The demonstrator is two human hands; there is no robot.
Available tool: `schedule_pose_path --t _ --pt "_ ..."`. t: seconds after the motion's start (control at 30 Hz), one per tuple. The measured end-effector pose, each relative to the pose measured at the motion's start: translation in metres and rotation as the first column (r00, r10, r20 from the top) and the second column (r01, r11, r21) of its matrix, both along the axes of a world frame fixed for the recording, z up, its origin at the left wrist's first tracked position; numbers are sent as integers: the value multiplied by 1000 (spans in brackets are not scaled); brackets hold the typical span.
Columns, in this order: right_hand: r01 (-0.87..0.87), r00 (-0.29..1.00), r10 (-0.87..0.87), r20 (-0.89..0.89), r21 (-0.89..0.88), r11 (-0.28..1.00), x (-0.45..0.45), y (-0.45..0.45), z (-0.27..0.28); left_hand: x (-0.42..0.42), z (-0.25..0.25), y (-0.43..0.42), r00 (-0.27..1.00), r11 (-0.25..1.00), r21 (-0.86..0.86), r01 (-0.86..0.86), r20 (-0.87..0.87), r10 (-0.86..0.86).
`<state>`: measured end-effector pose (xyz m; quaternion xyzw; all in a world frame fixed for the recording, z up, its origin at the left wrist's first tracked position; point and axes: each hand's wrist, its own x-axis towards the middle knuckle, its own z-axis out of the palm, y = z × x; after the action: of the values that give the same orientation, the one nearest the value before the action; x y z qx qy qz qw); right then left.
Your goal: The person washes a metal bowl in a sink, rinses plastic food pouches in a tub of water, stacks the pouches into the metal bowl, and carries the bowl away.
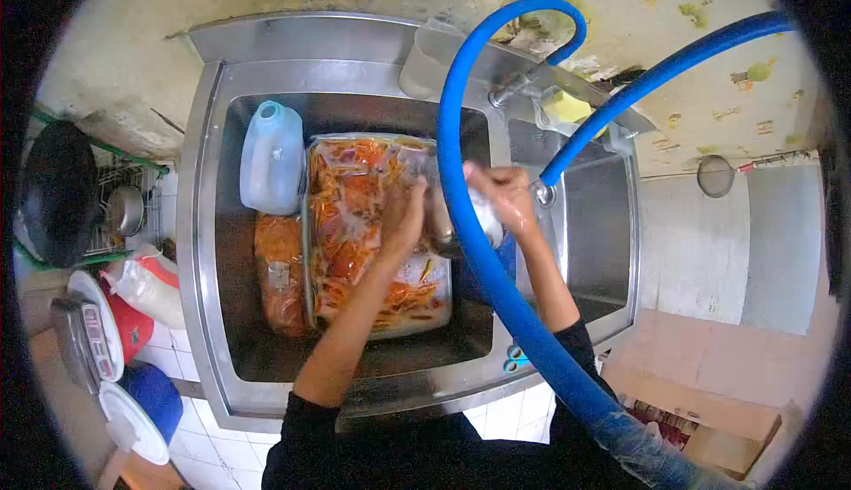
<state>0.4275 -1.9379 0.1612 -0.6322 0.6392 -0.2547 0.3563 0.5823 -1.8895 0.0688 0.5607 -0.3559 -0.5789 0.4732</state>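
Observation:
A clear rectangular container (355, 264) full of orange shreds and pieces in cloudy liquid sits in the left basin. Over its right side, my left hand (406, 215) touches a shiny round metal vessel (443, 215), its fingers blurred. My right hand (507, 198) is at the vessel's other side, wet, its fingers curled and smeared by motion. The blue hose (459, 153) crosses in front and hides part of the vessel. To the container's left stand a translucent jug (273, 167) and a bag of orange stuff (280, 268).
A second basin (598, 224) lies right, with a tap (519, 87) behind. A yellow sponge (567, 107) sits in a holder near a plastic pitcher (430, 60). Blue-handled scissors (515, 359) rest on the front edge. A strainer (714, 176) hangs right; a scale (96, 330) stands left.

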Motion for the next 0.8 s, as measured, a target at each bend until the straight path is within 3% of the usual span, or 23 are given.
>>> schedule_pose_path --t 0.03,0.1,0.13,0.17,0.23,0.3,0.33,0.37,0.43,0.47,0.5,0.53,0.57,0.6,0.63,0.67,0.7,0.73,0.8 --pt "0 1000 0 -1 2 1000 -7 -7 -9 -9 20 2 976 969 -211 -127 148 161" --pt "279 944 -288 162 74 957 -25 -20 -24 -24 34 1 950 965 -193 -177 224 219" --pt "245 954 -265 -138 -144 959 -3 -10 -11 -37 17 -2 940 953 -220 -209 225 258" --pt "131 972 -185 -144 -321 938 14 11 -14 -46 0 -1 941 953 -221 -208 222 257" --pt "-354 896 94 -434 -571 741 21 37 -9 -50 3 -2 904 916 -227 -331 202 377" --pt "-292 955 199 -222 -568 769 11 28 -16 -55 8 -4 870 886 -161 -434 180 459" --pt "42 998 -19 59 -429 902 14 33 -16 -57 11 -8 844 870 -161 -467 212 492" --pt "341 916 -280 286 -193 920 19 36 -18 -57 15 -6 850 885 -162 -437 248 465" --pt "3 979 -88 -183 -421 907 24 45 -22 -55 26 -4 854 912 -161 -378 319 411" --pt "-164 918 -57 -392 -508 846 26 50 -24 -55 31 0 918 921 -106 -374 101 384" --pt "-200 926 -52 -374 -603 772 24 53 -20 -53 35 -1 927 929 -64 -364 -124 355" --pt "-197 928 -54 -368 -609 768 17 44 -26 -53 31 1 928 933 -31 -359 -123 353" --pt "193 980 -160 117 -380 905 6 34 -35 -54 26 3 928 935 2 -354 -121 351" --pt "418 774 -376 509 35 908 5 29 -32 -53 27 6 921 928 -1 -373 -124 370" --pt "417 775 -372 511 30 909 9 32 -30 -52 29 3 916 923 -9 -385 -129 381" --pt "300 950 -244 194 -353 886 14 38 -30 -51 30 0 910 917 -18 -398 -134 392" --pt "38 962 -199 -188 -627 778 27 50 -21 -49 34 -1 899 923 -6 -386 -229 374" --pt "4 885 -313 -344 -666 746 50 65 -8 -48 35 1 882 931 5 -365 -318 347" --pt "-61 910 -218 -351 -636 769 30 61 -13 -45 36 5 873 932 -16 -363 -356 334"
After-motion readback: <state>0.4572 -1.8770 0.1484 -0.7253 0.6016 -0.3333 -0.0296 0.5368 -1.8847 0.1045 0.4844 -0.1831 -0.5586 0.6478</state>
